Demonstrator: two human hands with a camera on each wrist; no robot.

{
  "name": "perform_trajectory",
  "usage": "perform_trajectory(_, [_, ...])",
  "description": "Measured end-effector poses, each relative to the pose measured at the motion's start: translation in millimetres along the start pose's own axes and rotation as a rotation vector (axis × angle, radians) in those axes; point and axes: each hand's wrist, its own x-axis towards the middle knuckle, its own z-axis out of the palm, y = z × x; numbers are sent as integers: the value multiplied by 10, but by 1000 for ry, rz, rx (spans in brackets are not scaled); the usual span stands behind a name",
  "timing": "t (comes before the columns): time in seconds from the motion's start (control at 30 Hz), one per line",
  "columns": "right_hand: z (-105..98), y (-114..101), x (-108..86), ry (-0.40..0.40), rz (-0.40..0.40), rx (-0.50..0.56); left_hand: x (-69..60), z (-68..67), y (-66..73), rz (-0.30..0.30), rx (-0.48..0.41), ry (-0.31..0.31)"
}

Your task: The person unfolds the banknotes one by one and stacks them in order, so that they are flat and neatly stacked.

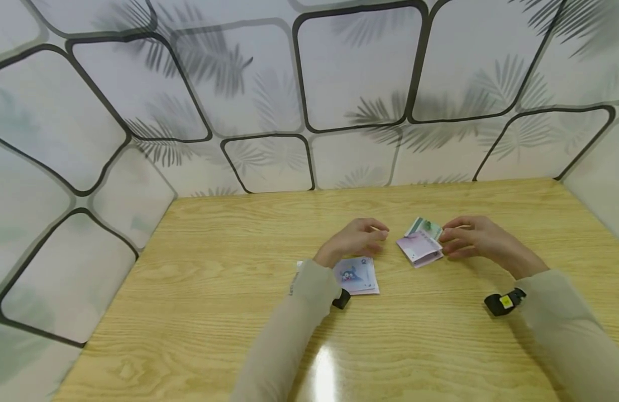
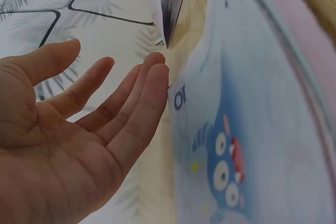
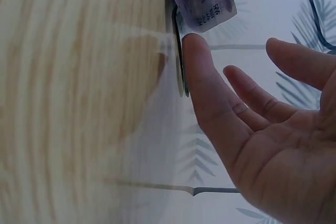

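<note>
Pale sleeves reach in nearest me across the bench, the left one blocking part of a blue note. Leaf-patterned wall rises behind. Between the hands, I see a folded pink note overlapping a green note. My left hand is loosely spread, palm inward; my right hand, fingers relaxed, has its fingertips at the notes' edge, contact unclear.

left fingers relaxed, nearly straight | right fingers relaxed, lightly bent | forearms extended forward
</note>
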Motion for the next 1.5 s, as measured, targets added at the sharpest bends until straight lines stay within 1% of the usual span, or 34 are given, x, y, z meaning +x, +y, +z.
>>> perform_trajectory(0.23, [-15, 24, -10, -15, 22, -15, 57, 88, 49, -3, 5, -19])
perform_trajectory(0.3, [-11, 25, -8, -17, 25, -18, 80, 119, 67, -14, -5, -24])
perform_trajectory(0.47, [18, 15, 21, -24, 37, -13, 129, 202, 90, -72, -88, -13])
perform_trajectory(0.63, [36, 15, 65, -34, 43, -14, 137, 251, 84, -89, -141, -19])
perform_trajectory(0.73, [57, 22, 83, -48, 36, -1, 146, 274, 79, -91, -151, -24])
perform_trajectory(0.97, [94, 33, 130, -121, -38, 63, 161, 322, 84, -92, -172, -28])
perform_trajectory(1.1, [131, 14, 143, -124, -54, 55, 169, 338, 90, -90, -163, -32])
perform_trajectory(1.27, [182, -25, 151, -120, -49, 28, 172, 357, 101, -85, -132, -26])
perform_trajectory(1.37, [199, -47, 155, -121, -39, 18, 172, 365, 112, -81, -83, -21])
perform_trajectory(1.5, [217, -71, 153, -114, -42, 1, 153, 353, 131, -58, 14, -6])
